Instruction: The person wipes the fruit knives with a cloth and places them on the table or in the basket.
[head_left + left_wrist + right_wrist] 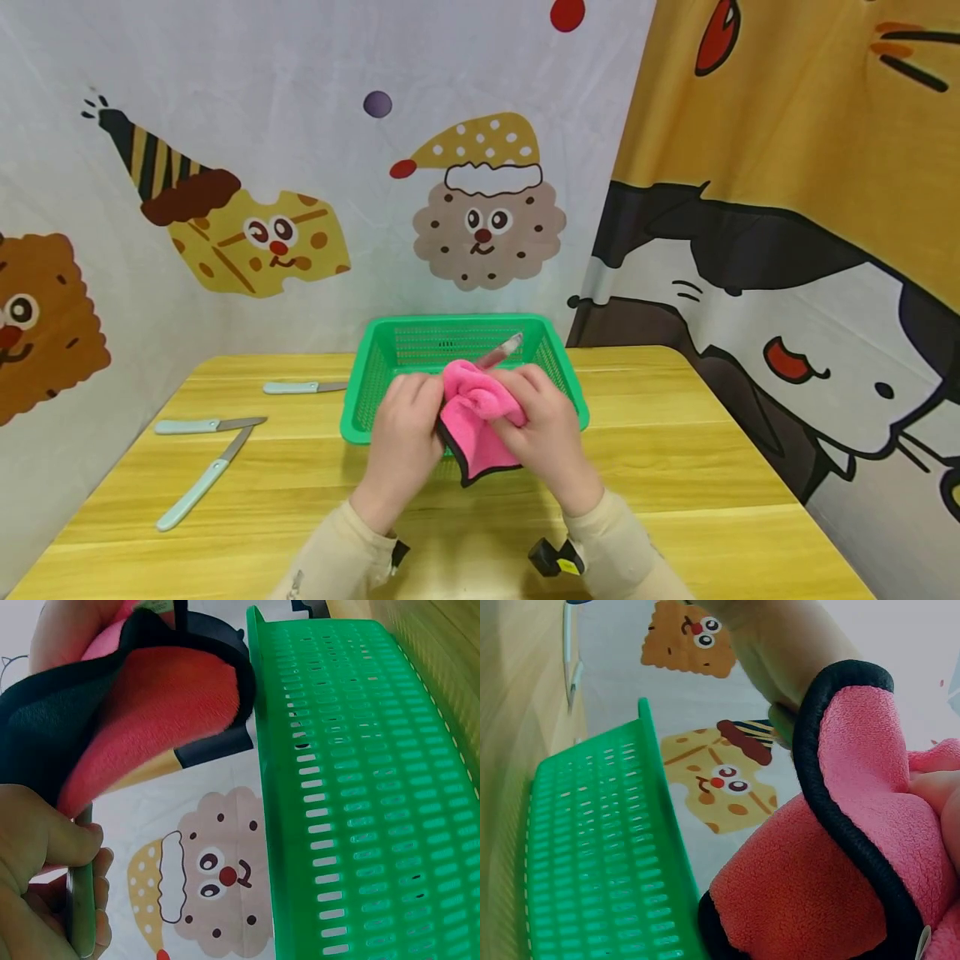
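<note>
Left hand [407, 425] of the person is curled round the pale green handle [82, 907] of a knife [501, 351], as I see best through the left wrist camera. Right hand [546, 425] grasps a bunched pink cloth [489, 446] with black edging, wrapped about the blade; from the head view I make out the blade's end sticking out past the cloth, pointing forward and to the right. Both hands are close together in front of me, with a free corner of the cloth hanging down between them. Behind them I have a green slotted basket [468, 319], and in my head view the blade's end shows against its inside. That basket stands on the wood-grain table [675, 467]. Off to the left I count three other knives [197, 490] with pale green handles lying on the table: one reaches to the basket's side, while the remaining two meet near their blade tips. Farther back, I see a pale curtain [285, 67] printed with cartoon cheese and biscuits, and a yellow curtain [757, 142] on the right.
</note>
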